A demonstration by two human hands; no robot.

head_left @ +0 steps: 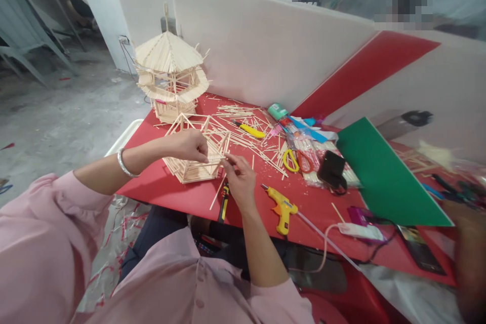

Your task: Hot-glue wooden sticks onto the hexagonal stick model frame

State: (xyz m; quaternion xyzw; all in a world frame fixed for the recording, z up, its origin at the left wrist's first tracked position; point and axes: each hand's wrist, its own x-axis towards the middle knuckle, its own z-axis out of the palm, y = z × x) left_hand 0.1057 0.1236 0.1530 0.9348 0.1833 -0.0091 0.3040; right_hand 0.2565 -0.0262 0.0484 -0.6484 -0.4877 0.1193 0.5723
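A small open framework of thin wooden sticks (193, 173) stands at the front left of the red table. My left hand (190, 145) is above it, fingers pinched on a thin stick that runs across toward my other hand. My right hand (240, 177) is at the framework's right corner, thumb and fingertips closed on the same stick's end. Its tips partly hide where the stick meets the frame. Behind stands a taller stick pavilion (170, 55) with a conical roof. A yellow-and-black cutter (225, 202) lies just below my right hand.
Loose sticks (237, 111) and a yellow utility knife (250, 129) lie behind. Rightward are a yellow glue gun (281, 207), scissors (291, 161), a black adapter (331, 168) and a power strip (360, 232). A green board (387, 177) leans by a white partition (243, 50); another person's arm (471, 258) shows far right.
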